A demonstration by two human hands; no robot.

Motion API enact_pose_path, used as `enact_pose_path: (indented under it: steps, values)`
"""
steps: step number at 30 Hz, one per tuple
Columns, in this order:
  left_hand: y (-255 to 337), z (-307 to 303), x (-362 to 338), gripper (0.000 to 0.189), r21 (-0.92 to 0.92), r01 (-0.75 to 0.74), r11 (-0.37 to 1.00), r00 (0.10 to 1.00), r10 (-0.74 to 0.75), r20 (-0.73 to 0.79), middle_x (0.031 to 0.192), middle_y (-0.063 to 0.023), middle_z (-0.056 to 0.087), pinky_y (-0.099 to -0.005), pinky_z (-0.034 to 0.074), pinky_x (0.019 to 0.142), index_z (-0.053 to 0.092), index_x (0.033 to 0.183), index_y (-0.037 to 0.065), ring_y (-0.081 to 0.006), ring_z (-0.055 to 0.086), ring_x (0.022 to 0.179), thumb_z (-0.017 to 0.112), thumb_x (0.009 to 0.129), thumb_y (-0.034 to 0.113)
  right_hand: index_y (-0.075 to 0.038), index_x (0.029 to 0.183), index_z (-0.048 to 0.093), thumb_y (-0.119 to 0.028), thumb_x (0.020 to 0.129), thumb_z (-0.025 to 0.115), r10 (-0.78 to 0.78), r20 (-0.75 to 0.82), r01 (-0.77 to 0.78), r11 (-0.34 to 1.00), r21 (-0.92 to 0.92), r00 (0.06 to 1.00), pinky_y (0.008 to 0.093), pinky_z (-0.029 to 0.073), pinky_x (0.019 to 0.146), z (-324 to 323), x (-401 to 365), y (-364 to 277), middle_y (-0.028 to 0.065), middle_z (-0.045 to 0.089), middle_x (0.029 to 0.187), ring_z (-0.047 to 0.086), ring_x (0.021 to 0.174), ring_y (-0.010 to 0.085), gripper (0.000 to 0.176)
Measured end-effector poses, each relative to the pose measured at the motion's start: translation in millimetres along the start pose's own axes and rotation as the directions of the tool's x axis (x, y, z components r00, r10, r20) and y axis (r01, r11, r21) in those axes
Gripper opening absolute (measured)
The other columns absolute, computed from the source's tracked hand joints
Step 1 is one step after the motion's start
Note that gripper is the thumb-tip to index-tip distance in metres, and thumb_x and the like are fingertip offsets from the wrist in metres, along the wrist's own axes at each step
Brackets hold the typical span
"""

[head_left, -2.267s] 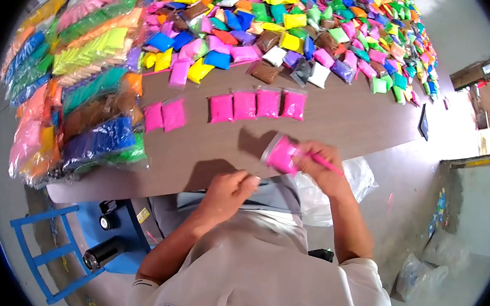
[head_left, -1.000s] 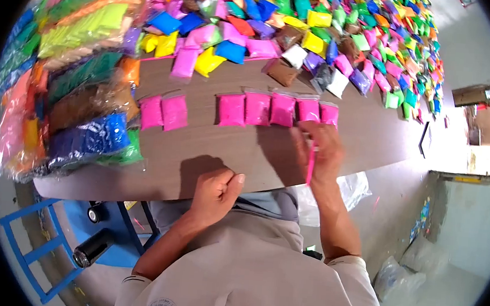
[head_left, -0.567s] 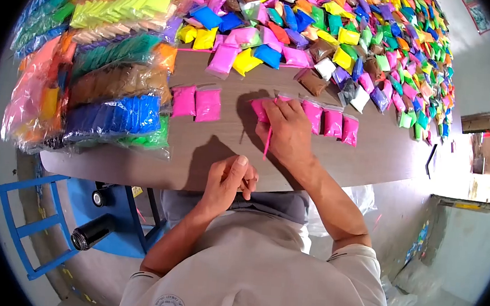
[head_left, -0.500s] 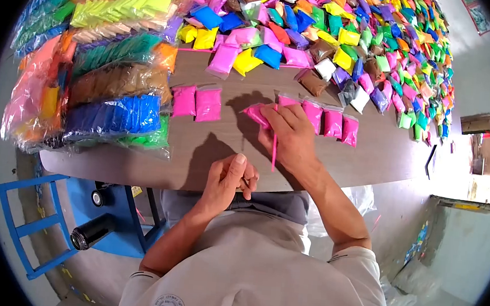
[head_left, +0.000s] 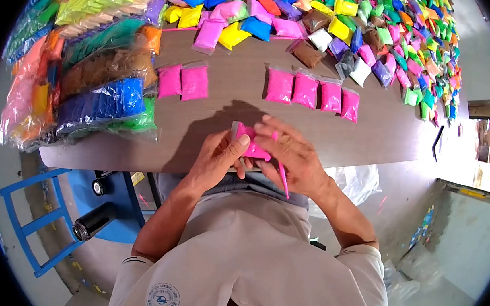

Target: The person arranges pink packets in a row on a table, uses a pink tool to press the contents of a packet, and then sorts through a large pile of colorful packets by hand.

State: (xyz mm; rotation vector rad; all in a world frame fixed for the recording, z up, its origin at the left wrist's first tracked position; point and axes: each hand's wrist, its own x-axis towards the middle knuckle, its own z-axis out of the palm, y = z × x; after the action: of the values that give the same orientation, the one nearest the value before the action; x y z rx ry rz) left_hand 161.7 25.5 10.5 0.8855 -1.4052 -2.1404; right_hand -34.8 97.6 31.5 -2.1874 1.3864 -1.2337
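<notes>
I have a brown wood-grain table (head_left: 233,86) across mid-frame. Stuffed clear bags (head_left: 89,80) crowd its upper left; a heap of multicoloured packets (head_left: 340,29) covers the top. Two pink packets (head_left: 194,84) lie left of centre, a row of four (head_left: 305,91) right. The thin dark object (head_left: 437,143) at far right I can't quite identify.

left fingers (head_left: 237,146) now pinch pink packet (head_left: 255,150); row of pink packets (head_left: 305,91) down from five to four

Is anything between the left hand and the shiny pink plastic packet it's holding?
Nothing visible: the left hand touches the shiny pink plastic packet directly. The thin, straight pink stick is in the right hand.
</notes>
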Motion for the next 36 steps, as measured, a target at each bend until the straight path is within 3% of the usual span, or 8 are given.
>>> enact_pose_path:
  steps: [5, 6, 9, 13, 17, 18, 22, 36]
  values:
    - [0, 8, -6, 0.044, 0.1, 0.026, 0.995, 0.995, -0.016, -0.099, 0.079, -0.0107, 0.063, -0.0254, 0.049, 0.051, 0.059, 0.102, -0.002, -0.0133, 0.06, 0.063, 0.05, 0.102, 0.04, -0.001, 0.128, 0.058, -0.019, 0.093, 0.066, 0.411, -0.112, -0.359, 0.877, 0.32, 0.905, 0.0353, 0.05, 0.091, -19, -23, -12, 0.016, 0.065, 0.12, 0.062, 0.103, 0.0273, 0.04]
    - [-2, 9, -7, 0.044, 0.126, 0.04, 0.991, 0.994, -0.026, -0.11, 0.078, -0.0105, 0.063, -0.0254, 0.049, 0.05, 0.059, 0.101, -0.002, -0.0132, 0.059, 0.062, 0.05, 0.102, 0.04, 0.0, 0.129, 0.058, -0.033, 0.1, 0.055, 0.541, -0.107, -0.46, 0.789, 0.407, 0.834, 0.0314, 0.049, 0.085, -18, -31, -13, 0.0152, 0.065, 0.113, 0.059, 0.091, 0.0211, 0.043]
    - [-4, 11, -15, 0.043, 0.19, 0.1, 0.977, 0.989, -0.076, -0.128, 0.076, -0.0091, 0.061, -0.0254, 0.048, 0.049, 0.058, 0.098, -0.002, -0.0123, 0.058, 0.061, 0.05, 0.102, 0.04, 0.0, 0.13, 0.057, -0.044, 0.103, 0.046, 0.727, 0.146, -0.561, 0.368, 0.742, 0.671, 0.0287, 0.047, 0.078, -26, -44, -17, 0.0117, 0.064, 0.101, 0.056, 0.085, 0.0175, 0.053]
    - [-4, 20, -32, 0.04, 0.121, 0.175, 0.977, 0.974, -0.154, -0.166, 0.076, -0.006, 0.058, -0.0254, 0.046, 0.048, 0.056, 0.093, 0.0, -0.0112, 0.057, 0.059, 0.049, 0.103, 0.039, 0.004, 0.123, 0.061, -0.06, 0.101, 0.035, 0.704, 0.158, -0.637, 0.494, 0.592, 0.693, 0.0284, 0.042, 0.067, -20, -52, -16, 0.0074, 0.057, 0.088, 0.049, 0.077, 0.0154, 0.073]
    - [-14, 25, -51, 0.04, 0.036, 0.137, 0.99, 0.963, -0.124, -0.239, 0.076, -0.0048, 0.057, -0.0248, 0.046, 0.046, 0.057, 0.094, 0.0, -0.012, 0.058, 0.058, 0.049, 0.103, 0.038, 0.006, 0.12, 0.063, -0.042, 0.103, 0.048, 0.746, 0.151, -0.635, 0.421, 0.647, 0.649, 0.0262, 0.043, 0.065, -7, -56, -30, 0.0061, 0.059, 0.084, 0.052, 0.072, 0.0124, 0.053]
    - [-17, 26, -53, 0.04, 0.025, 0.135, 0.991, 0.958, -0.124, -0.259, 0.075, -0.0045, 0.057, -0.0246, 0.046, 0.046, 0.057, 0.094, 0.0, -0.0118, 0.058, 0.058, 0.049, 0.103, 0.038, 0.006, 0.116, 0.062, -0.027, 0.101, 0.056, 0.763, 0.16, -0.614, 0.357, 0.704, 0.627, 0.0255, 0.047, 0.066, -4, -54, -35, 0.0057, 0.06, 0.083, 0.056, 0.07, 0.0116, 0.037]
    - [-21, 32, -55, 0.04, -0.005, 0.109, 0.994, 0.944, -0.105, -0.313, 0.073, -0.0035, 0.056, -0.0241, 0.045, 0.045, 0.057, 0.094, 0.0, -0.0112, 0.059, 0.057, 0.051, 0.103, 0.038, 0.006, 0.111, 0.06, -0.009, 0.099, 0.059, 0.711, 0.201, -0.509, 0.249, 0.824, 0.673, 0.0241, 0.051, 0.069, 21, -57, -47, 0.0071, 0.065, 0.092, 0.059, 0.075, 0.0108, 0.02]
    - [-32, 15, -67, 0.042, -0.051, 0.255, 0.966, 0.954, -0.259, -0.151, 0.076, -0.0065, 0.061, -0.026, 0.045, 0.047, 0.06, 0.103, 0.0, -0.0132, 0.059, 0.058, 0.054, 0.1, 0.042, 0.005, 0.112, 0.063, -0.007, 0.098, 0.06, 0.715, 0.217, -0.534, 0.252, 0.807, 0.665, 0.0254, 0.052, 0.069, 32, -54, -45, 0.0086, 0.067, 0.092, 0.06, 0.077, 0.0115, 0.019]
